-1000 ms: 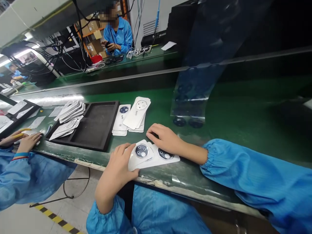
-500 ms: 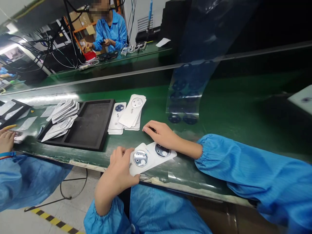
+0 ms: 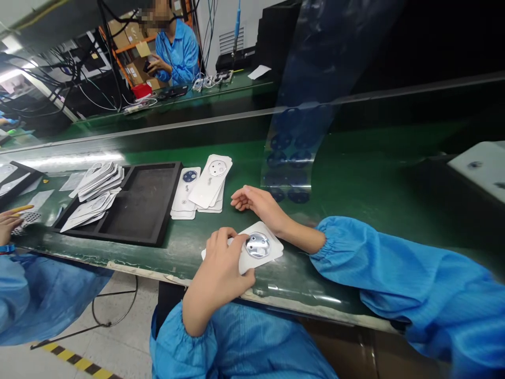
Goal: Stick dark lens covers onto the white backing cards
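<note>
While we are pinching a white card (image 3: 273,250) with a round metal disc (image 3: 257,245) in our left hand (image 3: 221,266) near the front edge of the green worktop (image 3: 355,179), our right hand (image 3: 258,206) is resting just behind it, fingers loosely curled and holding nothing. A black tray (image 3: 138,202) and stacked cards (image 3: 207,184) are lying to the left.

A long green conveyor belt (image 3: 374,173) runs across the room, edged on its far side by a grey metal rail (image 3: 197,122). Behind it stands a second green bench (image 3: 189,101) — black cables (image 3: 79,79) hang in a tangle above its left end, and cardboard boxes (image 3: 136,29) sit on orange shelving (image 3: 132,46). The back wall (image 3: 223,18) is white, with a vent grille (image 3: 231,39). A strip light (image 3: 10,45) glares at the left. The pale floor (image 3: 118,342) carries a yellow-and-black stripe (image 3: 74,362).
</note>
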A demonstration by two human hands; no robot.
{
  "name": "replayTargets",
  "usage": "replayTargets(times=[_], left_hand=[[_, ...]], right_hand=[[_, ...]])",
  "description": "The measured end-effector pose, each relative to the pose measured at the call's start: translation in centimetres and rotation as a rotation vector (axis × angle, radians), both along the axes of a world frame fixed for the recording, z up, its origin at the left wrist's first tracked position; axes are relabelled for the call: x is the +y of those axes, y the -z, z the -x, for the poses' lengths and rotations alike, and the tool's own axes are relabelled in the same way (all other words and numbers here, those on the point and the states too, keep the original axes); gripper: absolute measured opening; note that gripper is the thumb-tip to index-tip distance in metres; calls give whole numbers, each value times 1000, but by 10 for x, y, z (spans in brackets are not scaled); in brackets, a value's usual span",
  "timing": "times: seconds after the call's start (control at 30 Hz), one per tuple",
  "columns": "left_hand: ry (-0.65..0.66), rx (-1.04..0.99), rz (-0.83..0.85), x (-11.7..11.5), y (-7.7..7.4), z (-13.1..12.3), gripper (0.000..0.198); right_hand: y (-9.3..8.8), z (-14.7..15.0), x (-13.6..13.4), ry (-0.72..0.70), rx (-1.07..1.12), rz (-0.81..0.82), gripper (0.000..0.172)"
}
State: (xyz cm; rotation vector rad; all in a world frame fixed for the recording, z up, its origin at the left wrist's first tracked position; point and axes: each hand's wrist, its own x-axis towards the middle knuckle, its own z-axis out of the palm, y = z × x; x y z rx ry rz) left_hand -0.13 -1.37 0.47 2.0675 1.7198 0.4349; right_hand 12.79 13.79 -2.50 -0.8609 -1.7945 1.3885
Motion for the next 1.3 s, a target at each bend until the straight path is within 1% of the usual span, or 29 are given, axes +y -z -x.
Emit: replayTargets(times=[0.07, 0.1, 0.13, 0.17, 0.2, 0.23, 0.27, 0.33, 0.47, 0.53, 0.6, 0.7, 0.73, 0.8, 0.83, 0.9, 0.93, 0.97, 1.03, 1.1, 1.13, 1.2, 1.3], left_hand=[[-13, 37, 23, -1, 2, -3, 63], [-36, 61, 44, -3, 2, -3, 68], [-79, 92, 69, -5, 1, -2, 76], [-137, 130, 98, -7, 1, -1, 85], [-203, 170, 129, -9, 0, 0, 90], [-265, 205, 158, -9, 0, 0, 93], [-316, 234, 183, -9, -1, 1, 94], [-373, 264, 206, -7, -2, 0, 92], [-411, 268, 264, -4, -7, -6, 92], [-423, 221, 280, -7, -9, -8, 85], [-463, 154, 203, -11, -10, -6, 73], [-567, 110, -45, -15, -10, 4, 53], [-586, 98, -116, -16, -10, 9, 45], [-588, 12, -184, -14, -10, 20, 34], [-582, -56, -184, -13, -10, 24, 32], [-587, -195, -158, -10, -10, 31, 35], [-592, -244, -142, -8, -9, 32, 35], [-600, -272, -130, -7, -9, 33, 35], [-621, -278, -127, -6, -7, 30, 33], [-640, -250, -137, -6, -2, 26, 33], [-642, -232, -141, -5, 1, 24, 35], [-641, -172, -161, -5, 8, 20, 48], [-610, -15, -216, -6, 13, 17, 88]], right_hand=[[-14, -12, -3, -109, -151, -52, 44], [-20, -20, -5, -180, -269, -121, 40], [-26, -27, -9, -259, -420, -225, 40], [-29, -34, -13, -328, -562, -339, 46], [-32, -39, -17, -375, -688, -444, 56], [-32, -43, -21, -400, -781, -527, 65], [-31, -45, -24, -412, -829, -571, 71], [-30, -45, -28, -423, -878, -593, 71], [-34, -38, -32, -459, -931, -571, 72], [-38, -35, -36, -450, -970, -567, 67], [-41, -32, -41, -400, -966, -612, 56], [-36, -26, -46, -275, -842, -761, 39], [-33, -24, -47, -252, -782, -787, 34], [-25, -18, -46, -261, -671, -755, 23], [-21, -16, -46, -276, -610, -714, 20], [-15, -11, -48, -286, -471, -625, 21], [-13, -9, -49, -263, -402, -582, 22], [-11, -7, -52, -218, -340, -536, 22], [-10, -2, -59, -79, -252, -427, 21], [-11, 1, -67, 54, -208, -305, 23], [-11, 3, -69, 94, -193, -250, 25], [-10, 5, -72, 119, -169, -175, 30], [-8, 6, -68, 120, -159, -70, 35]])
